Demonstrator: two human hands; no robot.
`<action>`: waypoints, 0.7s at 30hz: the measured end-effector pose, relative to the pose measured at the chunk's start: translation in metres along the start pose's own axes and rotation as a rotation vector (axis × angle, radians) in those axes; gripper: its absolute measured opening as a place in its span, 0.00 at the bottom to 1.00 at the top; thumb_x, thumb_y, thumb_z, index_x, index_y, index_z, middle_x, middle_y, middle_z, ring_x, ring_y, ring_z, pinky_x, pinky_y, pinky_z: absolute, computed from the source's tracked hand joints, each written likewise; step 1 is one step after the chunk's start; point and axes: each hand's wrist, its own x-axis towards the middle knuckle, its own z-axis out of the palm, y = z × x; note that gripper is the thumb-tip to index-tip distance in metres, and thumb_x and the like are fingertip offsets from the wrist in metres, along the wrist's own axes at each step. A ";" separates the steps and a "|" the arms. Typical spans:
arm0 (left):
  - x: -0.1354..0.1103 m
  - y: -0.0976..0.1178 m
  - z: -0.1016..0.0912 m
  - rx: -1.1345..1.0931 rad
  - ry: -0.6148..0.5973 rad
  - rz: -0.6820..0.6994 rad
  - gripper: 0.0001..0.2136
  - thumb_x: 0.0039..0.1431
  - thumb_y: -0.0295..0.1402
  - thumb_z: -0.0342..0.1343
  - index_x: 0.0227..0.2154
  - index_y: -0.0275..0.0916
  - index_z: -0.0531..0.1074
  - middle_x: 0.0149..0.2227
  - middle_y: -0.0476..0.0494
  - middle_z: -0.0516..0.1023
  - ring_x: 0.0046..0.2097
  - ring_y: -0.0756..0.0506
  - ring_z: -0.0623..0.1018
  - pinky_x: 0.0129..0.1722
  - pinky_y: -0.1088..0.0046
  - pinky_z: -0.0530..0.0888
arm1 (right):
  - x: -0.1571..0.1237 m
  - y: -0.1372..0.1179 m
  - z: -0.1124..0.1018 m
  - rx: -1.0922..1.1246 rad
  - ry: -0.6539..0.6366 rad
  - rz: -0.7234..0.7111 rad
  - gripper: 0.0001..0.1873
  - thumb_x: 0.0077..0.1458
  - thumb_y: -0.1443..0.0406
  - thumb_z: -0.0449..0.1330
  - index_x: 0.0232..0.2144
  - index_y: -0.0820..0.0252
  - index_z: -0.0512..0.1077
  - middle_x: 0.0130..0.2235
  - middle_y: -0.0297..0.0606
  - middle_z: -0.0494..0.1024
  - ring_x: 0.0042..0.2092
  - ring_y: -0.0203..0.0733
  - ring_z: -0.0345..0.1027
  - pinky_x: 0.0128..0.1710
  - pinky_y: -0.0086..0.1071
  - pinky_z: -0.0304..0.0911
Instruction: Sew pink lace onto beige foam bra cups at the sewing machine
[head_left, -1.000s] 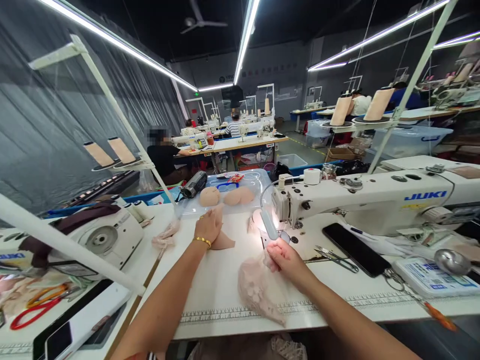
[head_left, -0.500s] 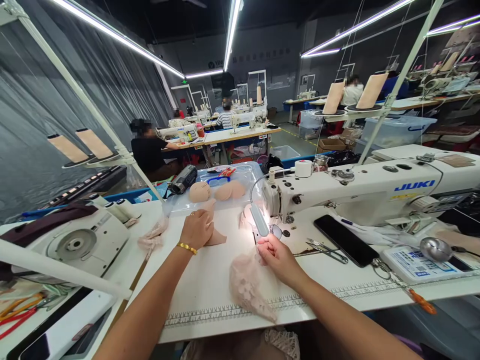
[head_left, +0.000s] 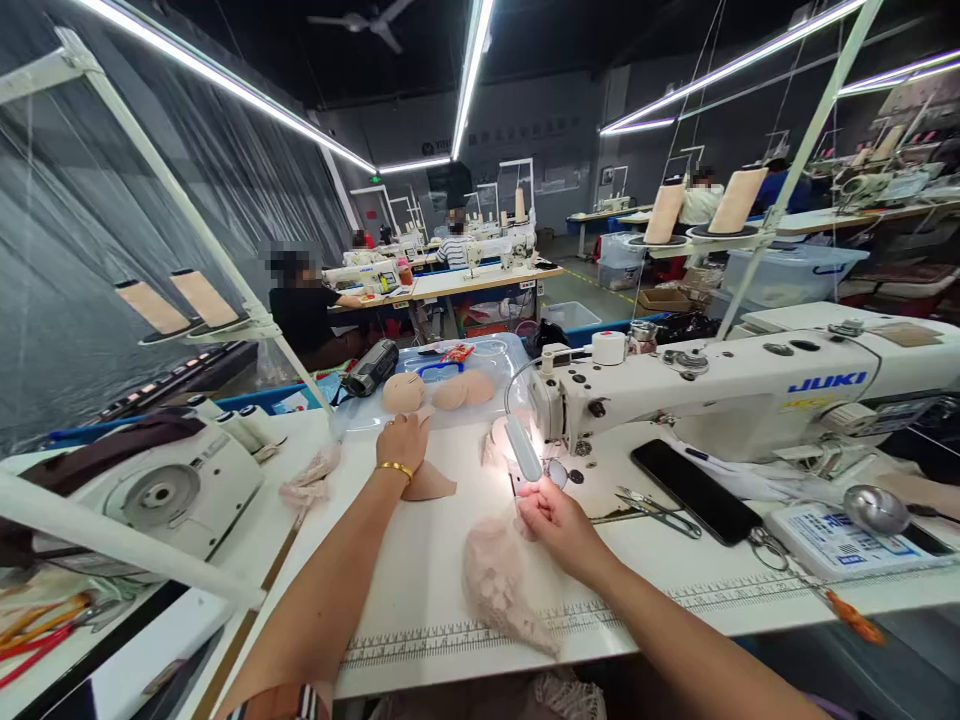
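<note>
My left hand (head_left: 402, 440), with a gold bracelet at the wrist, reaches forward over a beige cup-shaped pad (head_left: 429, 484) towards the foam cups (head_left: 403, 392) in the clear tray (head_left: 495, 352); its fingers curl down and their tips are hidden. Just in front of the white JUKI sewing machine (head_left: 720, 385) and its lamp (head_left: 520, 448), my right hand (head_left: 553, 521) pinches the top edge of a pale pink lace piece (head_left: 499, 585). That lace piece lies on the white table (head_left: 420, 590).
A black phone (head_left: 694, 490), scissors (head_left: 654, 508) and a metal spoon (head_left: 876, 509) lie right of my right hand. Another lace scrap (head_left: 311, 482) and a second machine (head_left: 161, 490) are on the left. Thread cones (head_left: 180, 300) stand on racks. Other people sew at tables behind.
My left hand has slid forward off the beige pad towards the tray of foam cups. My right hand stays pinching the lace by the needle area. The view shifted slightly.
</note>
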 end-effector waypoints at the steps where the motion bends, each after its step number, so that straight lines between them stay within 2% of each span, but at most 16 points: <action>1: 0.001 0.001 -0.005 -0.020 0.009 -0.005 0.14 0.71 0.38 0.52 0.48 0.33 0.75 0.48 0.34 0.78 0.52 0.37 0.77 0.53 0.54 0.73 | 0.001 0.000 0.000 0.003 -0.001 -0.002 0.12 0.65 0.55 0.56 0.43 0.55 0.67 0.28 0.29 0.71 0.34 0.44 0.72 0.40 0.39 0.66; 4: -0.004 0.000 -0.027 -0.106 0.023 0.029 0.16 0.70 0.33 0.46 0.49 0.31 0.75 0.51 0.25 0.77 0.55 0.31 0.75 0.54 0.53 0.71 | 0.003 -0.001 0.001 0.043 0.000 -0.013 0.11 0.64 0.55 0.57 0.42 0.55 0.66 0.27 0.29 0.72 0.34 0.45 0.72 0.39 0.39 0.66; 6: -0.018 0.001 -0.045 -0.190 -0.023 0.105 0.18 0.70 0.34 0.44 0.51 0.34 0.75 0.52 0.30 0.78 0.55 0.32 0.76 0.53 0.57 0.72 | 0.004 -0.002 0.001 0.134 0.002 -0.010 0.12 0.64 0.54 0.57 0.41 0.54 0.65 0.26 0.28 0.72 0.32 0.44 0.71 0.38 0.39 0.66; 8: -0.040 0.004 -0.061 -0.287 -0.151 0.222 0.18 0.69 0.41 0.46 0.48 0.39 0.77 0.46 0.41 0.81 0.48 0.38 0.80 0.46 0.65 0.75 | 0.005 -0.005 0.000 0.219 0.006 -0.007 0.13 0.64 0.53 0.57 0.40 0.54 0.64 0.25 0.28 0.73 0.29 0.42 0.69 0.35 0.37 0.64; 10: -0.067 0.011 -0.072 -0.389 -0.344 0.353 0.19 0.67 0.50 0.49 0.39 0.41 0.79 0.37 0.48 0.82 0.37 0.42 0.80 0.35 0.70 0.74 | 0.005 -0.008 -0.001 0.255 0.010 -0.011 0.14 0.65 0.51 0.57 0.39 0.54 0.64 0.25 0.28 0.74 0.27 0.40 0.67 0.33 0.36 0.63; 12: -0.091 0.020 -0.076 -0.499 -0.565 0.488 0.19 0.65 0.50 0.52 0.36 0.41 0.79 0.34 0.49 0.81 0.36 0.43 0.79 0.33 0.72 0.71 | 0.004 -0.011 -0.003 0.258 0.017 -0.012 0.17 0.65 0.49 0.57 0.37 0.55 0.65 0.26 0.30 0.76 0.28 0.40 0.67 0.33 0.35 0.63; 14: -0.108 0.030 -0.074 -0.519 -0.660 0.570 0.16 0.64 0.46 0.52 0.35 0.40 0.78 0.34 0.49 0.80 0.37 0.43 0.79 0.35 0.72 0.70 | 0.002 -0.011 -0.004 0.258 0.022 -0.016 0.19 0.66 0.47 0.57 0.37 0.55 0.66 0.28 0.32 0.77 0.30 0.40 0.69 0.34 0.35 0.64; 18: -0.122 0.047 -0.064 -0.426 -0.606 0.594 0.11 0.61 0.39 0.51 0.31 0.39 0.76 0.32 0.47 0.79 0.37 0.41 0.77 0.38 0.66 0.70 | -0.006 -0.009 -0.002 0.200 0.021 -0.080 0.18 0.62 0.51 0.63 0.45 0.56 0.69 0.33 0.33 0.77 0.34 0.40 0.72 0.38 0.36 0.67; 20: -0.124 0.053 -0.062 -0.415 -0.563 0.590 0.11 0.59 0.37 0.53 0.36 0.38 0.77 0.35 0.43 0.80 0.39 0.39 0.78 0.42 0.62 0.72 | -0.012 -0.012 0.000 0.093 0.046 -0.149 0.15 0.60 0.57 0.65 0.45 0.56 0.70 0.35 0.32 0.76 0.36 0.40 0.72 0.40 0.35 0.68; 21: -0.125 0.055 -0.063 -0.424 -0.540 0.601 0.13 0.59 0.37 0.54 0.42 0.38 0.76 0.41 0.40 0.81 0.44 0.37 0.78 0.47 0.60 0.72 | -0.016 -0.015 0.001 0.021 0.059 -0.193 0.13 0.60 0.59 0.65 0.45 0.55 0.71 0.35 0.33 0.76 0.37 0.39 0.72 0.41 0.35 0.68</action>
